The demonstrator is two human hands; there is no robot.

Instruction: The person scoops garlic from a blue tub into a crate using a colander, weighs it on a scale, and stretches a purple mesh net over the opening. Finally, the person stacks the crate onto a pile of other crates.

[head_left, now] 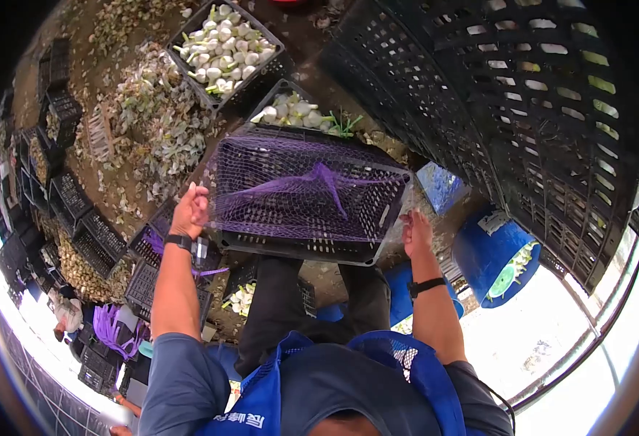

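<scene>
A purple mesh net is spread across the mouth of a black plastic crate in front of my legs. Its middle bunches into a knot-like gather that hangs inside the crate. At the crate's left side, my left hand is closed, its fingers pinching the edge of the net. My right hand is likewise closed on the net's edge, just off the crate's right side. The mesh is drawn out between the two hands.
Beyond stand a crate of garlic bulbs and a second garlic crate. Tall stacked black crates rise at the right, above a blue barrel. Loose husks cover the ground at left, near more crates and another person.
</scene>
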